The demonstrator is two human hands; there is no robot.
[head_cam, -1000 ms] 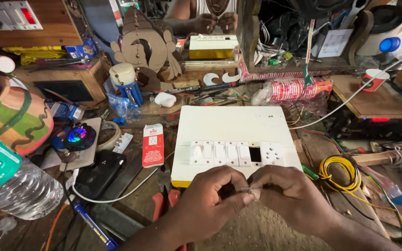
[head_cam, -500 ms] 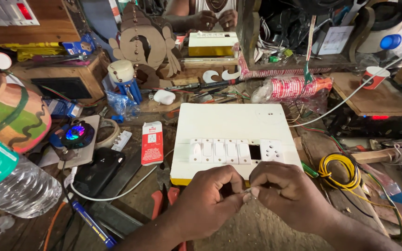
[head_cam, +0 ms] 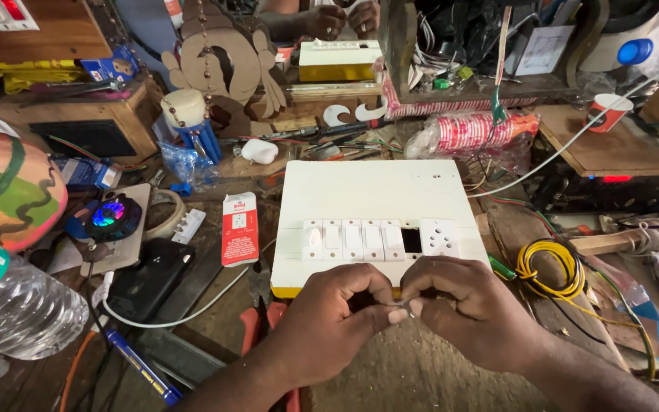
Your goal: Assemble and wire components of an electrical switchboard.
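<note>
From the head camera, both hands have stayed pinched together at the near edge of the white rectangular switch board [head_cam: 379,221] across the last second, the left hand [head_cam: 329,320] and right hand [head_cam: 470,313] meeting fingertip to fingertip on a small thin silvery piece [head_cam: 402,305], too small to tell what it is; the view has merely drifted a little, so the work in the fingers looks like fine handling in place, not a reach. The fingers of each hand are closed narrow on that piece, held just in front of the board's row of white switches [head_cam: 352,239] and the dark empty slot [head_cam: 411,240]. Room is tight on the cluttered tabletop [head_cam: 413,381]: a coil of yellow wire [head_cam: 547,267] lies just right of the right hand, red-handled pliers [head_cam: 257,320] sit beside the left wrist, a clear plastic water bottle [head_cam: 17,313] stands well off to the left, and another person's hands [head_cam: 341,19] work at the far side.
</note>
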